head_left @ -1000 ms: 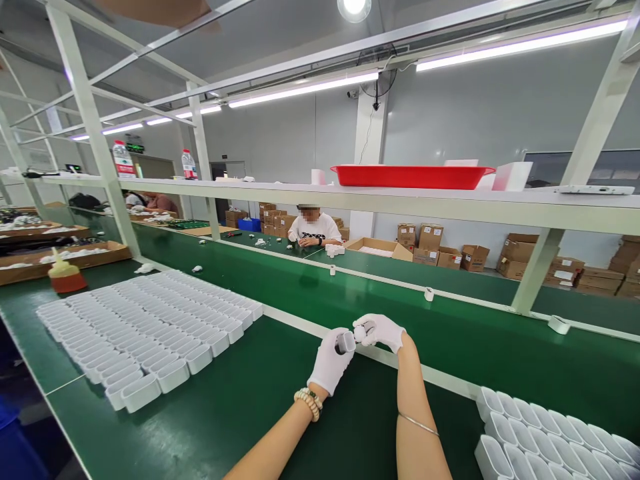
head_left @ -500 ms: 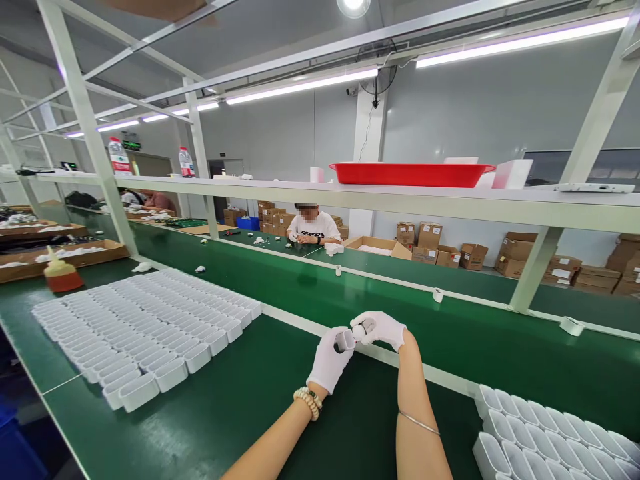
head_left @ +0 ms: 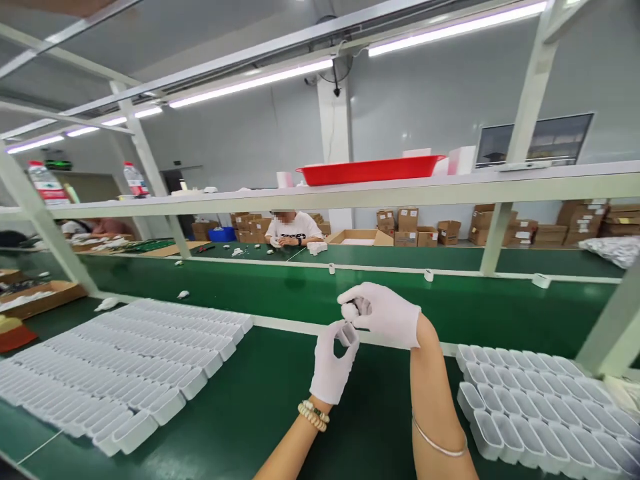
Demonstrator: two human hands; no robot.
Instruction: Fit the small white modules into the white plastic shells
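Observation:
In front of me, over the green bench, my left hand (head_left: 330,370) is wrapped around a small white oval cup (head_left: 347,335) with its opening turned upward. Just above it, my right hand (head_left: 387,315) pinches a white wad (head_left: 349,311), perhaps cloth; its exact kind is unclear. The wad is close to the cup's rim, and I cannot tell whether they touch. Both hands wear white gloves. Similar white cups stand in a large block of rows (head_left: 165,407) to the left, and another block (head_left: 537,443) stands to the right.
A pale strip (head_left: 285,325) divides the bench from the green belt beyond. Overhead, a shelf (head_left: 240,203) carries a red tray (head_left: 370,172) and bottles. A person (head_left: 295,229) sits across the belt. A slanted post (head_left: 613,320) rises at the right.
My view has swung to the right, showing more of the right-hand cups. My right hand has lifted with the wad from beside the cup to above it. My left hand still holds the cup.

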